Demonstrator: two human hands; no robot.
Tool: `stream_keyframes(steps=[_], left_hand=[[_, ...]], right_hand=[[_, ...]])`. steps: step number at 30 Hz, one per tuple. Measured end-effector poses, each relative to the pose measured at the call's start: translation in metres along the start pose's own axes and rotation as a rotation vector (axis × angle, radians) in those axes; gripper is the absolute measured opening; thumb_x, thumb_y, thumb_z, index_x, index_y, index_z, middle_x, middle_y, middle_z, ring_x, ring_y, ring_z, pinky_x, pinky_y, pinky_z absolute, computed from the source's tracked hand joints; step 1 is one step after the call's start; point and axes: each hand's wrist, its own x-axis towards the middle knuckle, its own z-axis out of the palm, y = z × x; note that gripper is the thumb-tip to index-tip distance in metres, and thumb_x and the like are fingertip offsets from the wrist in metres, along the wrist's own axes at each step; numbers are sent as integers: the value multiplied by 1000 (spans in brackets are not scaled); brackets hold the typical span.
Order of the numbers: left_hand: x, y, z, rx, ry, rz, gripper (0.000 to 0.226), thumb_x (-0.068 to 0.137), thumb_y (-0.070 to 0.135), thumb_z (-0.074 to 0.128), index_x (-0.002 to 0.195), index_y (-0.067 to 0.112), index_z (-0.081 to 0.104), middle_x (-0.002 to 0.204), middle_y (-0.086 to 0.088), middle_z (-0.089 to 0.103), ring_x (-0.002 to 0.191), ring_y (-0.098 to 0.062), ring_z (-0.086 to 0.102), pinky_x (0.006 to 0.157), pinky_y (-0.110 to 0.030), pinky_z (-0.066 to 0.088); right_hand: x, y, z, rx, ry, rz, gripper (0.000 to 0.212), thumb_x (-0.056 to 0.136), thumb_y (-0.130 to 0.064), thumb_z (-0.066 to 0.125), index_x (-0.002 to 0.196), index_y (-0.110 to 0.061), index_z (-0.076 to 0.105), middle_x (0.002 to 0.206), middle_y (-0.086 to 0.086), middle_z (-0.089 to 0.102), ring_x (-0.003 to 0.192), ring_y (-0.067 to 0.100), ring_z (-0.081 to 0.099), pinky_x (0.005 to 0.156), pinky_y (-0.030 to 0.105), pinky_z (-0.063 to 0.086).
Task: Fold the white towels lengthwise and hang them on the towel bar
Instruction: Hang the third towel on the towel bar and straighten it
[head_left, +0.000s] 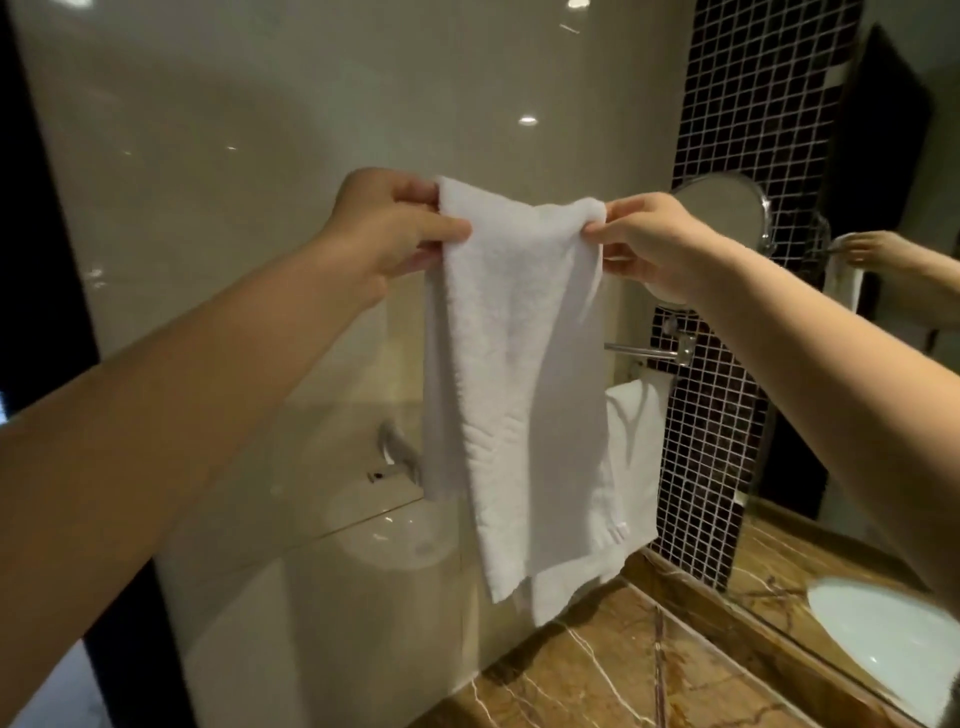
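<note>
Up in front of the glossy wall (234, 130), your left hand (389, 228) and right hand (649, 244) each pinch a top corner of the white towel (509, 364), fingers (441, 226) closed on the cloth, long axis hanging straight down. The towel bar (644, 353) sits lower, behind it to the right, so your right hand's nearer.

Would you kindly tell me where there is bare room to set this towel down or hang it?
The marble counter below the held towel is bare. The towel bar shows a bare stretch beside its mosaic-wall bracket; just below, a hung towel crowds it.
</note>
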Motion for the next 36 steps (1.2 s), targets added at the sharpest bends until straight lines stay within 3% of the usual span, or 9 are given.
stream_keyframes(steps=[6,9,15,17,21,24,26,30,36], left_hand=[[38,21,-3,22,35,112,23,76,-5,70,82,15,61,80,1,64,64,-3,65,61,-18,55],[55,24,-5,20,49,160,23,75,-7,70,86,11,61,87,-3,66,73,-9,69,62,-21,55],[75,14,-9,28,94,173,29,74,-6,72,99,5,62,93,-5,68,76,-11,71,66,-23,55],[76,8,-9,37,107,157,26,75,-6,71,95,7,63,91,-4,68,75,-10,70,65,-23,56],[73,-6,-6,68,123,108,24,75,-7,70,87,12,62,87,-1,67,68,-6,67,63,-20,55],[68,-18,-5,95,140,67,24,75,-7,70,83,14,61,83,1,67,67,-6,67,65,-22,57],[66,-25,-5,108,155,50,25,75,-7,71,84,14,61,84,1,67,70,-8,67,68,-23,58],[62,-37,-6,144,168,20,27,75,-6,71,97,8,63,92,-3,67,78,-11,67,72,-24,58],[41,-62,-3,145,177,-46,22,76,-7,69,91,10,64,89,-3,69,74,-9,68,73,-23,58]], right_hand=[[41,-19,-2,68,-40,-91,15,87,2,59,81,-10,65,79,3,66,70,11,66,71,23,57],[62,-22,-1,115,-46,-108,22,85,4,58,70,-11,63,70,1,64,68,13,63,73,27,56],[94,-15,3,177,-52,-121,14,80,4,60,78,-9,59,88,11,58,83,22,59,73,29,56],[98,-10,6,185,-59,-114,12,82,5,59,83,-7,58,87,9,61,82,20,63,75,29,57],[99,7,10,196,-125,-95,19,85,4,58,74,-10,57,77,3,63,74,14,65,77,28,55],[98,24,13,160,-189,-71,7,88,1,58,90,-6,58,87,5,63,80,15,65,81,26,55],[99,35,15,152,-209,-60,12,88,0,59,99,-4,58,89,6,64,81,14,65,79,25,55],[95,50,18,144,-236,-53,9,88,0,59,97,-3,62,89,7,65,81,15,64,71,19,56],[90,75,21,73,-326,-17,5,88,-3,61,91,-6,63,94,11,63,86,17,61,70,18,55]])
